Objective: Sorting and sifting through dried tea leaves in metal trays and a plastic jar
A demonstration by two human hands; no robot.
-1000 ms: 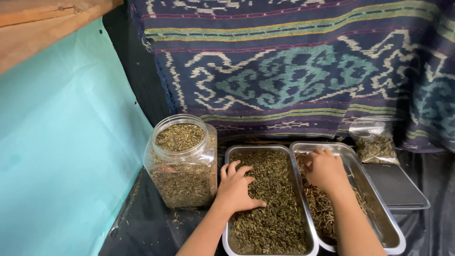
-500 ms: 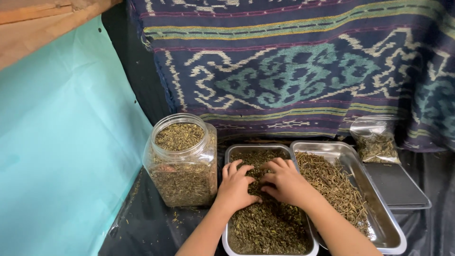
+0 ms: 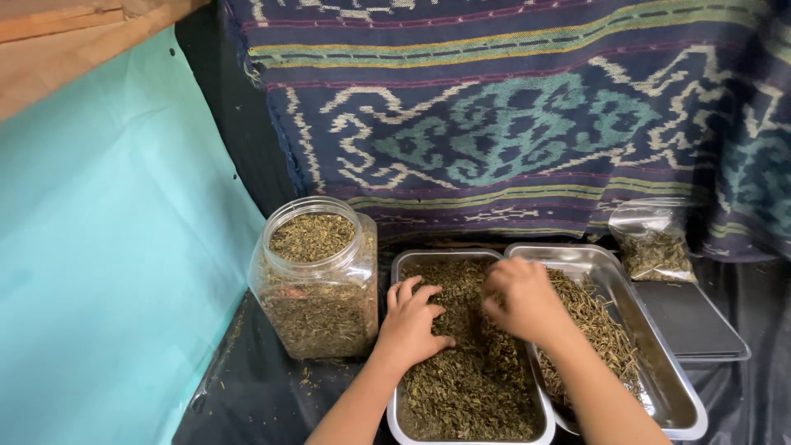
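Two steel trays lie side by side on black sheeting. The left tray (image 3: 399, 272) is heaped with dried green-brown leaves (image 3: 470, 387). My left hand (image 3: 409, 325) rests palm down on those leaves, fingers spread. My right hand (image 3: 521, 298) hovers over the same tray's right half, fingers curled and pinched into the leaves; whether it holds any I cannot tell. The right tray (image 3: 659, 363) holds a thinner layer of twiggy leaves (image 3: 595, 317).
An open clear plastic jar (image 3: 315, 278) full of the same dried leaves stands left of the trays. A small clear bag of leaves (image 3: 653, 242) and a flat black scale (image 3: 690, 321) sit at the right. A patterned woven cloth (image 3: 511, 115) hangs behind; a turquoise wall (image 3: 107, 264) is at left.
My right hand has moved from the right tray across into the left tray and curled its fingers into the leaves. My left hand stays on the left tray.
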